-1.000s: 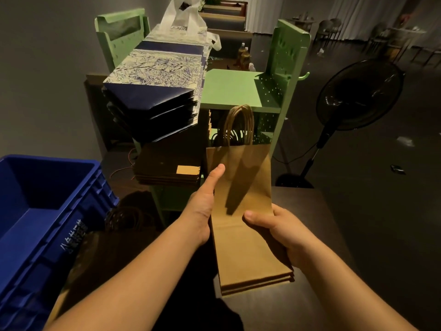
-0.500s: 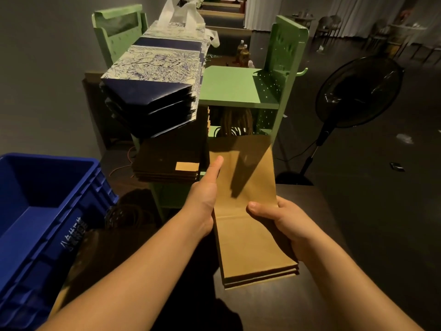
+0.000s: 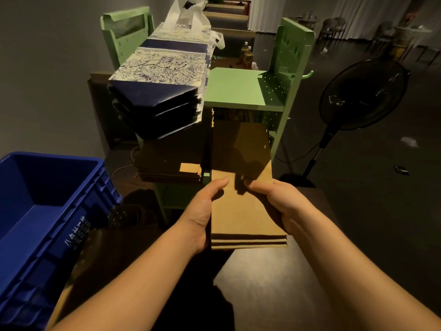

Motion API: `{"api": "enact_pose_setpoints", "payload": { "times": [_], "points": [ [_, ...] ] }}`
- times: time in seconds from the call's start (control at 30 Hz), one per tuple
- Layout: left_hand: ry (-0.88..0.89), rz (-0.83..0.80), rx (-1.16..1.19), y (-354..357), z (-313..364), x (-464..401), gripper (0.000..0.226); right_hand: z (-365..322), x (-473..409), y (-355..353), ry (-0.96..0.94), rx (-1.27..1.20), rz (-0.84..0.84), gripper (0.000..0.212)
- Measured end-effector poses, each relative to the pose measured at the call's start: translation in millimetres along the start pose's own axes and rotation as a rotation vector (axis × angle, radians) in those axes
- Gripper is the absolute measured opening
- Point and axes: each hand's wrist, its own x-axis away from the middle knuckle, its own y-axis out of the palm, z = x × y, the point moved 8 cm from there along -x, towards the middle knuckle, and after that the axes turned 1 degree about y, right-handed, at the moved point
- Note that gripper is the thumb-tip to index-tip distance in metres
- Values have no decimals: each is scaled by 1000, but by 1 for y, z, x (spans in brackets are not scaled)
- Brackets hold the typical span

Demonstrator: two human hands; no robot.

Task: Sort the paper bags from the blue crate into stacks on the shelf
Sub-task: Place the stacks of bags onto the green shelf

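A small stack of flat brown paper bags [image 3: 243, 211] is held level in front of me, its far end reaching under the top of the green shelf [image 3: 235, 89] onto the lower level. My left hand [image 3: 202, 211] grips its left edge, thumb on top. My right hand [image 3: 274, 204] grips the right edge the same way. Left of it on that lower level lies a stack of dark brown bags [image 3: 169, 161]. Blue-and-white patterned bags [image 3: 157, 91] are piled on the shelf top. The blue crate [image 3: 43, 211] stands at the left, its visible inside bare.
A black standing fan [image 3: 362, 94] stands right of the shelf on the dark floor. Dark bags with cord handles [image 3: 131, 216] lie on the table [image 3: 267, 283] between crate and shelf. Chairs and tables sit far back right.
Both hands have pushed the brown bag stack forward into the lower shelf level; the handles are now hidden under the top. The left thumb has moved from pointing up to pinching the edge.
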Motion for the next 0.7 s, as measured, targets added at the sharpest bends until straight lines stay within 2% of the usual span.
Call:
{"api": "enact_pose_setpoints", "payload": {
  "times": [0.17,0.3,0.4,0.53,0.7],
  "points": [
    [-79,-40,-70,-7,-5,9,33,-10,-12,3,12,-16,78,30],
    [-97,-2,-44,-13,-5,5,27,-6,-16,2,79,-54,59,55],
    [-95,39,1,-15,-2,-3,25,2,-6,1,118,-117,-77,51],
    [-93,50,51,-9,-2,-9,19,19,9,0,110,-57,-203,47],
    [-60,69,181,-2,-7,-17,19,15,7,-2,45,-52,-174,42]
  ]
}}
